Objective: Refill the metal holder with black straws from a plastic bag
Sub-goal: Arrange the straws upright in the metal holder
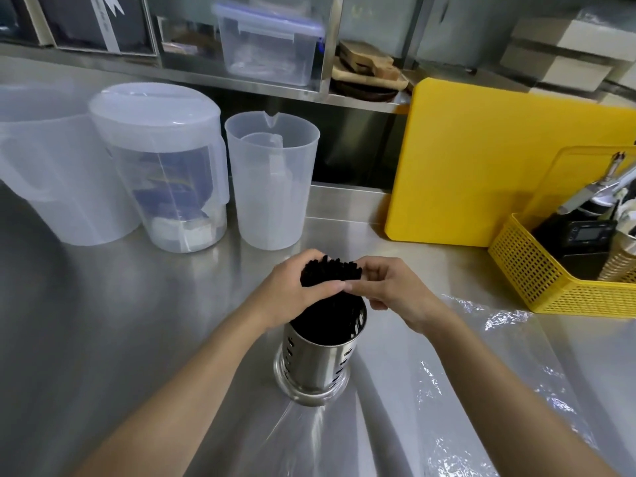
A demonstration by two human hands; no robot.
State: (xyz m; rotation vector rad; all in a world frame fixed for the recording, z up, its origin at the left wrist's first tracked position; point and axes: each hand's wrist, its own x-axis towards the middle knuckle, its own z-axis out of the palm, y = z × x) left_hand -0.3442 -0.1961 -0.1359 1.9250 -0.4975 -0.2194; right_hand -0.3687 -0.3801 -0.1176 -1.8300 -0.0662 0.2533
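A perforated metal holder (318,364) stands upright on the steel counter at the centre. A thick bundle of black straws (330,270) stands in it, their tops sticking out above the rim. My left hand (292,287) wraps the bundle from the left, and my right hand (389,287) closes on it from the right; the fingertips of both meet in front. A clear plastic bag (447,390) lies flat and crinkled on the counter, to the right of the holder and towards me.
Three translucent plastic jugs (272,187) stand at the back left. A yellow cutting board (481,160) leans at the back right, with a yellow mesh basket (550,287) of tools in front of it. Shelves with a clear lidded box (268,43) run behind.
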